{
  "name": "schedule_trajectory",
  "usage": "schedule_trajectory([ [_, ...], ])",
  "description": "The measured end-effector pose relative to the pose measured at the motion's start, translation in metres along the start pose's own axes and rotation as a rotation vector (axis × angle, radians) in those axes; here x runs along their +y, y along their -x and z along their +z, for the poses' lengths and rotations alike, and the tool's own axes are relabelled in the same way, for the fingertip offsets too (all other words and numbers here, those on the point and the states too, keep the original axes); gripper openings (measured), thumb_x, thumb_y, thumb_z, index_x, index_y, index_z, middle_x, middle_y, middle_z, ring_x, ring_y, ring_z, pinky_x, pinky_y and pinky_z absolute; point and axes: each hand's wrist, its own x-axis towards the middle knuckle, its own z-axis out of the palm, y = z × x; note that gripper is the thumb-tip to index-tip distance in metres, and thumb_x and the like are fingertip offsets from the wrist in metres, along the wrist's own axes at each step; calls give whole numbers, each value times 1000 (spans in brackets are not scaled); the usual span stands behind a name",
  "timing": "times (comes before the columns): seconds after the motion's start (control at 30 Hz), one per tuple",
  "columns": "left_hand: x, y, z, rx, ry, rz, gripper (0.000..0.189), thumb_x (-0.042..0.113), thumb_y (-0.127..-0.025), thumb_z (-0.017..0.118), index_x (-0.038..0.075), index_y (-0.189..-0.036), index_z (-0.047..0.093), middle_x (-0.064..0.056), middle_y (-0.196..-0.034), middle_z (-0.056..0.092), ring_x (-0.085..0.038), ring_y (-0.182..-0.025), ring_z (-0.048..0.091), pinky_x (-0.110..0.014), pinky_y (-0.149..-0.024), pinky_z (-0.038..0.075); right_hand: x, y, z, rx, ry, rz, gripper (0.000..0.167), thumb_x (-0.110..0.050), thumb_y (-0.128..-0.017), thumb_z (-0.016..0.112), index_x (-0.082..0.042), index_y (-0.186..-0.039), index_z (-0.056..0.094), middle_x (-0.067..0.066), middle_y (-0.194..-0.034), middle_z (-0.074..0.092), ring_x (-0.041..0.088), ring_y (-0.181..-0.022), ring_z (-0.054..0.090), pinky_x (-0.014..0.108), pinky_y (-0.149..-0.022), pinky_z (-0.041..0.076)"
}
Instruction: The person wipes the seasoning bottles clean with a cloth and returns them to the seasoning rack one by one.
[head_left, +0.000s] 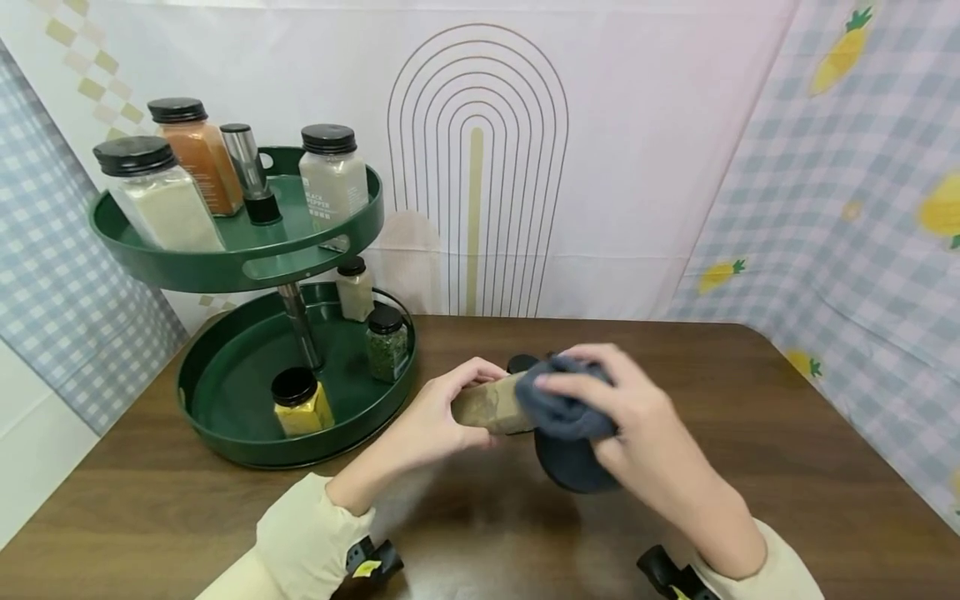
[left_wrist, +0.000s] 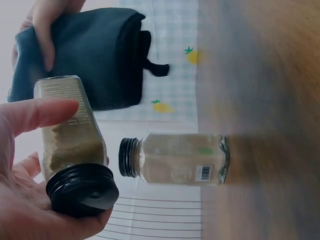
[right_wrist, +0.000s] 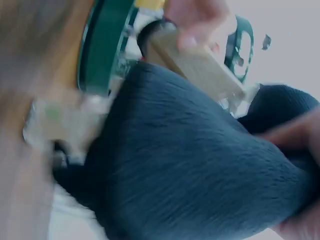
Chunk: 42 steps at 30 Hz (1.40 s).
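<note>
My left hand [head_left: 438, 417] holds a square clear spice jar [head_left: 487, 406] above the table, tilted on its side. Tan powder fills part of it, and its black lid [left_wrist: 82, 190] lies against the palm in the left wrist view. My right hand [head_left: 645, 417] grips a folded dark blue-grey cloth [head_left: 566, 404] at the end of the jar away from the lid. In the head view cloth and jar overlap; whether they touch I cannot tell. A corner of the cloth hangs below. Behind them a second jar [left_wrist: 175, 159] of tan powder stands upright on the table.
To the left is a green two-tier round tray [head_left: 247, 446]. Its upper tier bears several jars and a silver-and-black cylinder [head_left: 249, 171]; below are a yellow-filled jar [head_left: 302, 404], a green herb jar [head_left: 387, 343] and a pale jar [head_left: 355, 292]. Patterned cloth hangings [head_left: 637, 167] border the wooden table [head_left: 735, 400].
</note>
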Motion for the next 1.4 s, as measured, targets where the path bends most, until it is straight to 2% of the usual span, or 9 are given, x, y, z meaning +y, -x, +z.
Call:
schedule_trajectory([
  [0.13, -2, -1, 1, -12, -12, -6, 54, 2, -66, 75, 21, -113, 57, 2, -110, 61, -18, -95, 54, -29, -78, 44, -2, 2, 7, -92, -2, -38, 65, 22, -57, 46, -22, -100, 67, 3, -114, 55, 17, -103, 55, 35, -77, 51],
  [0.4, -1, 1, 2, -26, -31, 9, 55, 3, -65, 77, 19, -114, 57, 0, -109, 61, -17, -93, 55, -27, -76, 45, 3, 0, 0, -136, -39, -69, 64, 23, -53, 45, -24, -90, 66, 1, -113, 55, 16, -98, 56, 34, -76, 50],
  [0.6, -2, 4, 0, -27, 4, -6, 55, 2, -66, 77, 19, -114, 56, 0, -109, 61, -17, -93, 54, -29, -79, 44, 3, 0, 1, -161, -43, -87, 58, 21, -55, 46, -24, -86, 64, -2, -111, 54, 14, -100, 54, 33, -77, 49],
  [0.77, -4, 3, -4, -13, 52, 3, 55, 2, -65, 75, 19, -114, 55, 1, -109, 60, -18, -94, 53, -31, -82, 44, 4, 1, 4, -156, -8, -89, 46, 17, -63, 56, -24, -82, 64, -2, -109, 55, 14, -99, 52, 32, -78, 49],
  [0.97, -5, 1, -5, -15, 63, 10, 55, 2, -66, 75, 19, -114, 55, 1, -107, 60, -17, -95, 53, -31, -83, 43, 8, 3, 7, -219, 96, -41, 33, 7, -70, 69, -24, -80, 64, 0, -105, 56, 16, -95, 54, 32, -73, 49],
  [1.1, -3, 3, -5, -3, 65, 18, 57, 2, -64, 75, 21, -114, 55, 3, -105, 60, -15, -96, 54, -30, -84, 43, 11, 4, 7, -282, 220, 95, 35, 9, -66, 67, -20, -86, 66, 3, -105, 56, 22, -92, 54, 36, -63, 49],
  [1.2, -1, 3, -5, 3, 61, 16, 57, 1, -64, 76, 22, -113, 56, 4, -105, 60, -14, -96, 54, -30, -84, 43, 12, 3, 6, -194, 239, 214, 46, 12, -65, 61, -18, -100, 67, 7, -110, 57, 26, -94, 55, 41, -64, 50],
  [1.27, -1, 2, -5, -3, 60, 18, 57, 1, -64, 75, 22, -113, 56, 4, -106, 60, -14, -96, 54, -30, -83, 43, 12, 1, 6, -82, 162, 242, 51, 13, -68, 60, -18, -109, 67, 7, -113, 58, 26, -97, 57, 43, -71, 51],
  [1.4, 0, 1, -4, -11, 91, 41, 56, 2, -65, 75, 20, -114, 56, 3, -108, 59, -15, -96, 53, -31, -83, 43, 8, 1, 13, 15, -17, 145, 54, 14, -70, 61, -15, -115, 65, 2, -114, 61, 19, -100, 61, 37, -80, 51],
])
